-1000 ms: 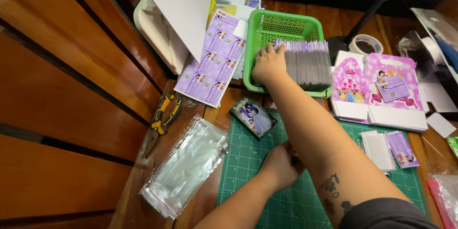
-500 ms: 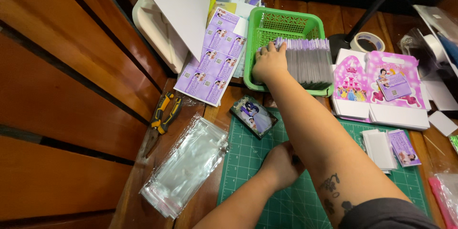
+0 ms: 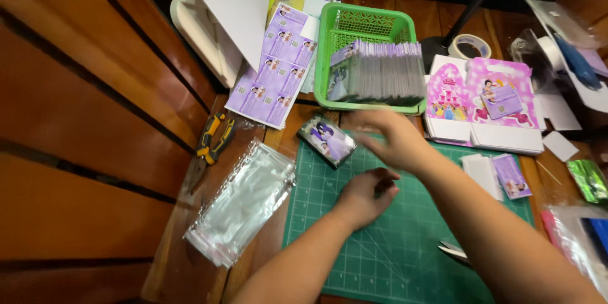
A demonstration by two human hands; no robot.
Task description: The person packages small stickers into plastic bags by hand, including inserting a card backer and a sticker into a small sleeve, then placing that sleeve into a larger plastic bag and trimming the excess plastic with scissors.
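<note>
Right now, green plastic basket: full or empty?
Roughly half full. The green plastic basket holds an upright row of sleeved purple cards across its near side; the far half shows bare mesh floor.

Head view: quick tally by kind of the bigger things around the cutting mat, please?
Green cutting mat: 1
Green basket: 1
Pliers: 1
Tape roll: 1
Pink printed carton: 1
Stack of clear bags: 1
Purple printed sheet: 1
Total: 7
</note>
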